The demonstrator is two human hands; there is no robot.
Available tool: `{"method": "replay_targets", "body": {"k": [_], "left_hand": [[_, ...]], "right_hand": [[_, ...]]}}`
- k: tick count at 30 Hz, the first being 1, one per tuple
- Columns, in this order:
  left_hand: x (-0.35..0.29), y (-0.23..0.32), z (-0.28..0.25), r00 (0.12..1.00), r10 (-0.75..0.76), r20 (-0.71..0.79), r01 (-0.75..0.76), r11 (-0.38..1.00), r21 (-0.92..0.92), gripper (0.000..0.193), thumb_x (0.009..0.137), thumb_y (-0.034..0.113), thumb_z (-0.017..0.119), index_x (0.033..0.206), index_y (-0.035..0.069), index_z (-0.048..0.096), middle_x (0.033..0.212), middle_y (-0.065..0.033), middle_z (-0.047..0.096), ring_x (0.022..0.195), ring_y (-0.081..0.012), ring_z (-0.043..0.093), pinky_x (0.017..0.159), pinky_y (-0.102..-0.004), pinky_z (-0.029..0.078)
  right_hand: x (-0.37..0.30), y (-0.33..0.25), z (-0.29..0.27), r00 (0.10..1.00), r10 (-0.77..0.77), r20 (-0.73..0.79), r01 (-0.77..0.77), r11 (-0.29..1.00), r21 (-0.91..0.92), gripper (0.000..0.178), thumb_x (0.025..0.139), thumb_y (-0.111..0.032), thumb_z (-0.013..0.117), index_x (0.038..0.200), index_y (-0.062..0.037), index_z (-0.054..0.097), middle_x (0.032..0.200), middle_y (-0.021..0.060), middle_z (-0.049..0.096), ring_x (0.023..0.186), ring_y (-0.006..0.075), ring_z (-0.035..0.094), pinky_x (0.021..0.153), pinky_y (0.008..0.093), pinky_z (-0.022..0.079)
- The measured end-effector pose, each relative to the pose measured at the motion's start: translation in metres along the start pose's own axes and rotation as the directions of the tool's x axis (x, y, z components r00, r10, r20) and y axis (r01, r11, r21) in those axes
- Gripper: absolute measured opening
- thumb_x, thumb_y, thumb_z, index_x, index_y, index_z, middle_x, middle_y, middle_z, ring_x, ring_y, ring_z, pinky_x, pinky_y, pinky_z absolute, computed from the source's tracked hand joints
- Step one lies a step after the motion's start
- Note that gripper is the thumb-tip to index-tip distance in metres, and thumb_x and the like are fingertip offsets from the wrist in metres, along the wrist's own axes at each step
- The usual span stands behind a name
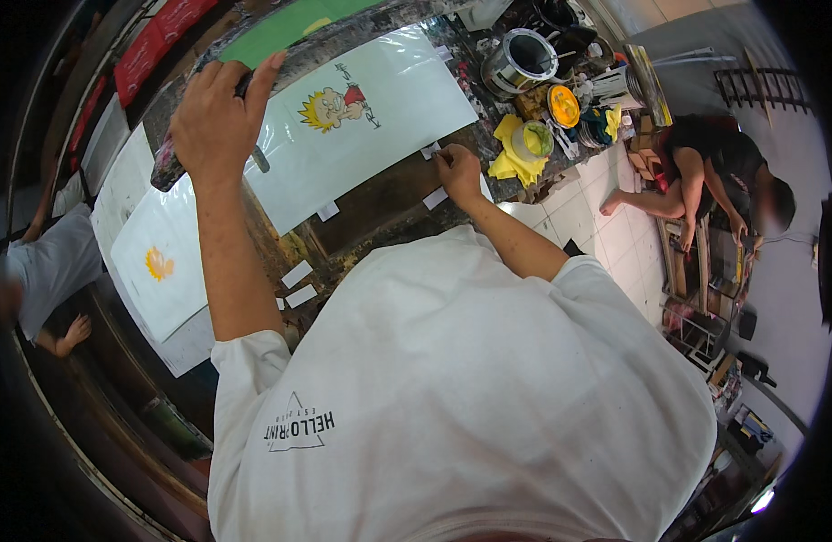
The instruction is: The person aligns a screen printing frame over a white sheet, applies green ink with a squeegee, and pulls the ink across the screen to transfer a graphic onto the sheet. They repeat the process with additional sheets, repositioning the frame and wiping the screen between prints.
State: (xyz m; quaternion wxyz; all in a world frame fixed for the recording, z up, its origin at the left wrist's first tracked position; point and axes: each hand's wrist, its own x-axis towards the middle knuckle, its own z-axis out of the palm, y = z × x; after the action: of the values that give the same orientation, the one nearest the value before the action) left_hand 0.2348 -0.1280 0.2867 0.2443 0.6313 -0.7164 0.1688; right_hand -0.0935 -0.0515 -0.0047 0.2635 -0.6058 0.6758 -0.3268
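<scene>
The cartoon sheet (344,144) lies on the stained table (366,217). The left hand (215,122) wraps a dark bar (167,168); the right hand (459,170) bunches at the sheet's near edge, hold unclear. A paint can (504,76), orange tub (563,106) and yellow cloth (506,161) crowd the right.

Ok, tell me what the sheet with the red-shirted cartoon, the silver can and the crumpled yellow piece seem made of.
Cartoon sheet: perhaps plastic film or coated paper; smooth and glossy, with pale glare near its edges.
Silver can: likely metal; greyish shine under dark smears.
Yellow piece: probably cloth, from its matte, loose folds, though paper is possible.
</scene>
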Motion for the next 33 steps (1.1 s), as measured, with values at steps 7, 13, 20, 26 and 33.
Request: {"method": "replay_targets", "body": {"k": [7,13,20,26,33], "left_hand": [[0.001,0.001,0.0,1.0,-0.02,0.021,0.02,1.0,0.017,0.048,0.098,0.056,0.071,0.091,0.009,0.08,0.09,-0.0057,0.074,0.084,-0.0278,0.073,0.073,-0.0406,0.057],[0.003,-0.001,-0.001,0.999,-0.03,0.043,0.028,0.999,0.032,0.049,0.099,0.057,0.07,0.092,0.009,0.08,0.092,-0.0063,0.074,0.086,-0.0288,0.073,0.074,-0.0409,0.057],[0.006,-0.004,0.001,0.998,-0.045,0.041,0.045,0.999,0.007,0.053,0.1,0.058,0.067,0.093,0.007,0.079,0.092,-0.007,0.074,0.088,-0.03,0.073,0.076,-0.0427,0.056],[0.013,-0.01,-0.003,0.995,-0.053,0.088,0.053,0.999,0.003,0.053,0.1,0.059,0.066,0.096,0.008,0.079,0.092,-0.0064,0.072,0.089,-0.0299,0.072,0.078,-0.0423,0.056],[0.014,-0.011,-0.001,0.997,-0.046,0.055,0.047,0.999,-0.021,0.054,0.1,0.06,0.065,0.096,0.008,0.079,0.093,-0.0048,0.073,0.091,-0.0287,0.073,0.079,-0.0402,0.056]], "right_hand": [[-0.013,0.0,-0.015,0.996,-0.009,-0.088,0.017,0.996,0.088,0.017,0.091,-0.015,0.081,0.095,0.0011,0.076,0.086,0.0173,0.075,0.075,0.0258,0.072,0.07,0.037,0.056],[-0.028,-0.023,-0.054,0.992,0.117,0.041,-0.121,0.985,0.124,0.017,0.092,-0.015,0.079,0.095,0.0015,0.077,0.091,0.0201,0.075,0.082,0.0355,0.073,0.074,0.0427,0.056],[-0.012,-0.009,-0.043,0.99,0.089,0.111,-0.096,0.994,0.056,0.021,0.092,-0.019,0.079,0.095,0.0018,0.077,0.087,0.0198,0.076,0.078,0.0346,0.074,0.072,0.043,0.057],[0.004,0.007,-0.03,0.991,-0.02,0.134,0.021,1.0,-0.002,0.023,0.091,-0.022,0.081,0.097,0.0009,0.078,0.084,0.0179,0.078,0.074,0.0294,0.075,0.07,0.0394,0.058],[0.012,0.021,-0.022,0.983,0.01,0.181,0.001,0.998,-0.059,0.023,0.091,-0.021,0.081,0.098,-0.0001,0.079,0.087,0.0187,0.079,0.077,0.0304,0.077,0.073,0.0403,0.059]]}}
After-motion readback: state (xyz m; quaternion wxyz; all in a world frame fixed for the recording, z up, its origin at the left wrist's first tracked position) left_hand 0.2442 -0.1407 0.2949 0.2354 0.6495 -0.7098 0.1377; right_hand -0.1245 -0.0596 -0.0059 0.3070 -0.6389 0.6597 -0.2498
